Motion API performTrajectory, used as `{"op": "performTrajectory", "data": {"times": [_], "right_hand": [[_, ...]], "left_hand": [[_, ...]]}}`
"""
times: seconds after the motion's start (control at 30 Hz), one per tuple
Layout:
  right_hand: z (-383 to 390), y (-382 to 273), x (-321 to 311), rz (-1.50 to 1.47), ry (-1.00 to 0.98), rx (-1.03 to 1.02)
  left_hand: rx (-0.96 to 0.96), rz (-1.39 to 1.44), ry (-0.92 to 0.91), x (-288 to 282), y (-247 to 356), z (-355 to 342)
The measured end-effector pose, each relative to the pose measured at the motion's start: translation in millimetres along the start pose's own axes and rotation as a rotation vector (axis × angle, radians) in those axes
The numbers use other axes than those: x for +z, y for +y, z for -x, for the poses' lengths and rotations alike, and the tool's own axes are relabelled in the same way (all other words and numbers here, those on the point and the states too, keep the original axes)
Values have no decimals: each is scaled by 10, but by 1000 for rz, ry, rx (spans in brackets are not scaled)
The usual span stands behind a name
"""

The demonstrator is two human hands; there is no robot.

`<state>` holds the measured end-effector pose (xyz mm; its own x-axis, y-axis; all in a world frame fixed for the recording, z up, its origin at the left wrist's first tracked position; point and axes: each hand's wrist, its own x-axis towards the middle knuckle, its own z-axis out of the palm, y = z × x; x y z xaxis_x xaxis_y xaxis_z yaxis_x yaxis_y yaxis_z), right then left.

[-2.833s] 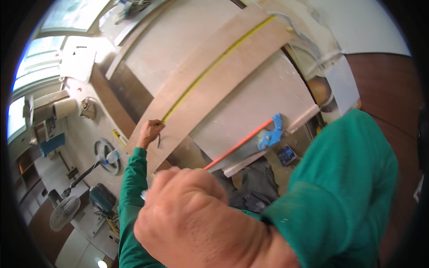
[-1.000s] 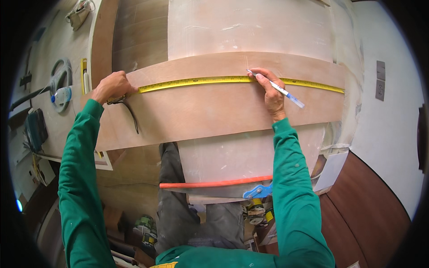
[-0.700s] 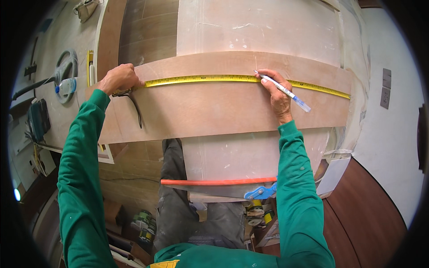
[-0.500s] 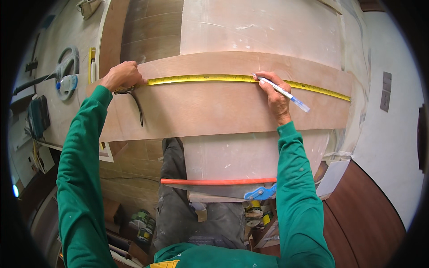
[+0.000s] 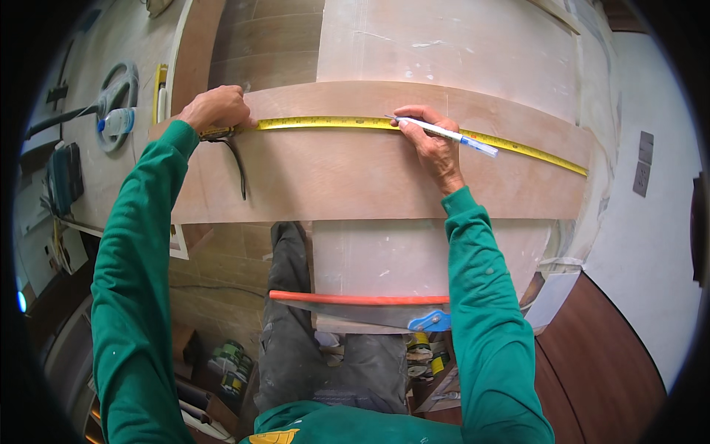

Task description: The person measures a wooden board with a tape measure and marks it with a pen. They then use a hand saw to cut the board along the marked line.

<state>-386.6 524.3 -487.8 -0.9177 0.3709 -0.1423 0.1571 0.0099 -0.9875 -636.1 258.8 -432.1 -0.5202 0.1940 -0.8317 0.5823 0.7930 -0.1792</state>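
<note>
My left hand point(image 5: 220, 111) is closed on the tape measure case point(image 5: 217, 134), mostly hidden by my fingers, with a black strap hanging down. The yellow tape blade point(image 5: 307, 121) stretches along a long plywood strip point(image 5: 333, 177) to its right end. My right hand point(image 5: 433, 148) grips a white pen with a blue cap on its rear point(image 5: 466, 140), its tip at the tape's upper edge. A faint short line shows on the plywood above the tape, right of the pen tip. Below the strip lies a handsaw point(image 5: 355, 307) with a red blade guard and blue handle.
The strip lies across pale boards point(image 5: 444, 37). At left are a bottle point(image 5: 117, 122), a grey ring-shaped tool on a pole point(image 5: 129, 78), a yellow level point(image 5: 159, 92) and a teal case point(image 5: 63, 177). Cans point(image 5: 229, 362) sit low down. A wall with socket plates point(image 5: 643, 163) is at right.
My right hand has come down from close to the camera onto the tape, then shifted left along it with the pen. My left hand stays on the tape case. The view has turned.
</note>
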Motion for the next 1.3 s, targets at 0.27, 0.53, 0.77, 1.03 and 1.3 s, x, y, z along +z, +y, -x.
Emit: {"op": "performTrajectory", "data": {"times": [0.27,0.53,0.77,1.03,1.3], "right_hand": [[-50,50,220,24,-30,-5],[-63,78,175,35,-100,57],[-26,-3,184,-1,-113,85],[-26,22,172,-43,-112,61],[-30,7,155,-57,-130,90]], "left_hand": [[51,45,42,23,-46,3],[-31,154,-71,25,-97,87],[98,135,238,96,-79,158],[-3,108,92,146,-169,46],[108,88,232,477,-864,8]]}}
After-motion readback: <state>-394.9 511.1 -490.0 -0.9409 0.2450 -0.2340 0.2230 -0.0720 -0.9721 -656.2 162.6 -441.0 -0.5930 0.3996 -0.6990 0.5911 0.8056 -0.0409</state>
